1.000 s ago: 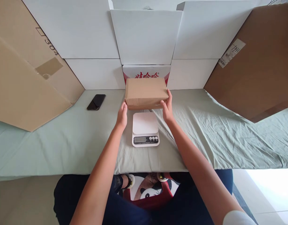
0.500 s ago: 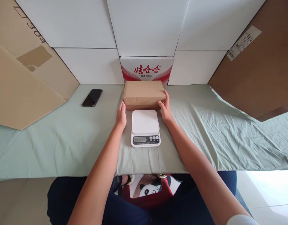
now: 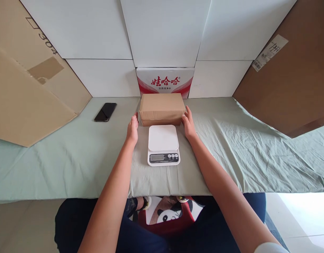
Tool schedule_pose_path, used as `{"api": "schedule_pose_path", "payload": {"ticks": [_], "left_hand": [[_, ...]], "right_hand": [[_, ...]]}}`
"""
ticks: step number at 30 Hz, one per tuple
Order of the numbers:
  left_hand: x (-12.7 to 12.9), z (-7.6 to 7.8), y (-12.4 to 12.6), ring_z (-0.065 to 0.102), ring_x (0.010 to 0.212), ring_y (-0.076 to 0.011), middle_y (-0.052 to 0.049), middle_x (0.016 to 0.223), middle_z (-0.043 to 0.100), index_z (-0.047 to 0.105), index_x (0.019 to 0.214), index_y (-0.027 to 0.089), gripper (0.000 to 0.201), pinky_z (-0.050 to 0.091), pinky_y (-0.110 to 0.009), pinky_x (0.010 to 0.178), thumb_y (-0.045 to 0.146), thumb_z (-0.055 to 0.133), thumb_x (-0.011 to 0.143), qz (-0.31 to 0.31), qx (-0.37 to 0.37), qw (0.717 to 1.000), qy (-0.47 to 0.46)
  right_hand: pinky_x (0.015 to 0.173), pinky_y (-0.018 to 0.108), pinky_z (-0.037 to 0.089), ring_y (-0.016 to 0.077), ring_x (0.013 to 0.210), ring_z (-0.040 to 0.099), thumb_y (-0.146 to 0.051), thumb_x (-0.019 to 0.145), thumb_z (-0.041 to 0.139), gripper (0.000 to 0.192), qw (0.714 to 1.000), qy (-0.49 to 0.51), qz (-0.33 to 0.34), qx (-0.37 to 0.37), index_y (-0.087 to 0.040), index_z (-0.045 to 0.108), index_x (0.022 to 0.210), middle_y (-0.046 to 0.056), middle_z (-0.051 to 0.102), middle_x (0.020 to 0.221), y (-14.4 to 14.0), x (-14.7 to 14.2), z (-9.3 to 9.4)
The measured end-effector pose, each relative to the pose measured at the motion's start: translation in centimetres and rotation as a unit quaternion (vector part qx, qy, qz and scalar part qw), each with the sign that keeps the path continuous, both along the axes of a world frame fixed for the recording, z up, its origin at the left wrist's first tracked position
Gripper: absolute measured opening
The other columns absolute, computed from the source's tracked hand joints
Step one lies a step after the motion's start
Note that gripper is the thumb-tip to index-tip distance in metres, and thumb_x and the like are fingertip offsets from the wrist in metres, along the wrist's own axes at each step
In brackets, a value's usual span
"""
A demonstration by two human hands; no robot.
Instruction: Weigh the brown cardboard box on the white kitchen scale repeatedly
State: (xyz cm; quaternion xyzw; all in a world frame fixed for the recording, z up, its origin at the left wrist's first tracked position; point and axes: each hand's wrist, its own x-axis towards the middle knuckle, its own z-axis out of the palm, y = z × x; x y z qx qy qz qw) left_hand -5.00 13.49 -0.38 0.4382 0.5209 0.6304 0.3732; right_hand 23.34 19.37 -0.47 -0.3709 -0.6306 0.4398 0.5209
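Flanking a brown cardboard box, the person's two hands stand edge-up on the cloth with fingers straight and held together, palms turned inward toward each other. The left hand is just beside the box's near left corner with a narrow strip of cloth showing between them, so it grips nothing. The right hand lies along the box's right end, fingertips at or against the cardboard; whether it truly presses the side cannot be told, but the fingers are not curled around anything. The box rests flat on the pale green sheet that covers the table, its long side facing the person, with its far edge close in front of a white and red carton printed with red Chinese characters. Directly before the box, between the two wrists, sits a white digital kitchen scale, its platform bare and its display and buttons toward the person; its far edge is just beside the box's near face. A black smartphone lies well to the left on the sheet. Large white boxes are stacked as a wall behind, a tan cardboard sheet marked 304 leans in from the left, and a darker brown cardboard sheet with a shipping label leans in from the right.
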Motion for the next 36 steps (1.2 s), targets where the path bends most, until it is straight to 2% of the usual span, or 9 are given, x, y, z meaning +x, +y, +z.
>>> {"api": "schedule_pose_path", "payload": {"ticks": [3, 8, 11, 15, 20, 23, 28, 32, 36], "left_hand": [[0.9, -0.2, 0.0, 0.028, 0.160, -0.0267, -0.010, 0.171, 0.034, 0.042, 0.159, 0.020, 0.091, 0.025, -0.041, 0.130, 0.081, 0.035, 0.092, -0.022, -0.005, 1.000, 0.003], [1.4, -0.2, -0.1, 0.035, 0.157, -0.0266, -0.008, 0.165, 0.046, 0.048, 0.154, 0.026, 0.081, 0.027, -0.041, 0.130, 0.079, 0.036, 0.094, -0.061, 0.021, 0.998, 0.018], [1.4, 0.1, -0.3, 0.037, 0.156, -0.0281, -0.010, 0.163, 0.048, 0.050, 0.153, 0.026, 0.084, 0.028, -0.044, 0.129, 0.081, 0.037, 0.091, -0.046, 0.026, 0.998, 0.018], [1.5, 1.1, -1.6, 0.037, 0.156, -0.0283, -0.011, 0.164, 0.046, 0.052, 0.151, 0.027, 0.086, 0.030, -0.043, 0.128, 0.084, 0.039, 0.089, -0.044, 0.086, 0.995, 0.025], [2.4, 2.1, -4.4, 0.036, 0.156, -0.0290, -0.011, 0.164, 0.046, 0.052, 0.152, 0.026, 0.087, 0.031, -0.041, 0.127, 0.084, 0.042, 0.087, -0.035, 0.140, 0.989, 0.033], [2.9, 2.2, -6.6, 0.038, 0.155, -0.0303, -0.011, 0.164, 0.046, 0.050, 0.154, 0.026, 0.087, 0.032, -0.042, 0.127, 0.082, 0.042, 0.088, -0.049, 0.155, 0.986, 0.038], [3.2, 1.5, -11.0, 0.032, 0.158, -0.0343, -0.013, 0.166, 0.044, 0.047, 0.156, 0.024, 0.092, 0.027, -0.048, 0.129, 0.084, 0.042, 0.087, -0.076, 0.116, 0.989, 0.040], [3.7, 0.7, -13.9, 0.030, 0.158, -0.0365, -0.014, 0.162, 0.048, 0.051, 0.153, 0.024, 0.093, 0.028, -0.051, 0.129, 0.086, 0.042, 0.085, -0.068, 0.105, 0.991, 0.037], [4.0, 0.2, -15.2, 0.030, 0.158, -0.0369, -0.014, 0.160, 0.051, 0.053, 0.152, 0.024, 0.093, 0.026, -0.053, 0.129, 0.087, 0.040, 0.084, -0.051, 0.091, 0.994, 0.034]], "right_hand": [[0.135, 0.049, 0.022, 0.0237, 0.161, 0.027, -0.058, 0.094, 0.050, 0.078, 1.000, 0.020, -0.012, -0.001, -0.031, 0.024, 0.162, 0.001, 0.032, 0.172, -0.8, -0.7, 1.0], [0.136, 0.047, 0.018, 0.0243, 0.162, 0.024, -0.058, 0.091, 0.055, 0.080, 1.000, 0.003, -0.003, 0.030, -0.031, 0.027, 0.161, -0.002, 0.027, 0.174, -1.5, -1.5, 1.9], [0.135, 0.048, 0.021, 0.0253, 0.162, 0.024, -0.061, 0.089, 0.056, 0.083, 0.999, 0.018, -0.003, 0.044, -0.032, 0.026, 0.161, -0.001, 0.024, 0.175, -1.3, -1.5, 1.7], [0.132, 0.051, 0.027, 0.0274, 0.161, 0.027, -0.069, 0.089, 0.051, 0.087, 0.994, 0.027, -0.009, 0.106, -0.034, 0.020, 0.162, 0.001, 0.023, 0.175, -1.8, -1.6, 1.9], [0.128, 0.054, 0.034, 0.0285, 0.159, 0.032, -0.073, 0.092, 0.046, 0.092, 0.990, 0.001, -0.020, 0.137, -0.038, 0.003, 0.165, 0.003, 0.026, 0.174, -4.6, -1.5, 3.7], [0.126, 0.055, 0.037, 0.0296, 0.158, 0.035, -0.070, 0.093, 0.049, 0.089, 0.990, 0.004, -0.027, 0.137, -0.040, 0.004, 0.165, 0.003, 0.028, 0.172, -7.0, -0.7, 4.2], [0.124, 0.053, 0.042, 0.0291, 0.152, 0.044, -0.058, 0.096, 0.055, 0.083, 0.993, 0.015, -0.030, 0.114, -0.042, 0.010, 0.164, 0.003, 0.031, 0.171, -11.0, 1.3, 2.8], [0.125, 0.053, 0.041, 0.0294, 0.155, 0.040, -0.056, 0.096, 0.057, 0.084, 0.993, 0.007, -0.037, 0.107, -0.042, 0.009, 0.164, 0.004, 0.028, 0.171, -13.3, 2.3, 1.3], [0.125, 0.055, 0.042, 0.0307, 0.157, 0.037, -0.056, 0.096, 0.056, 0.083, 0.994, -0.009, -0.045, 0.099, -0.043, 0.010, 0.164, 0.002, 0.026, 0.172, -14.2, 2.4, 0.9]]}}
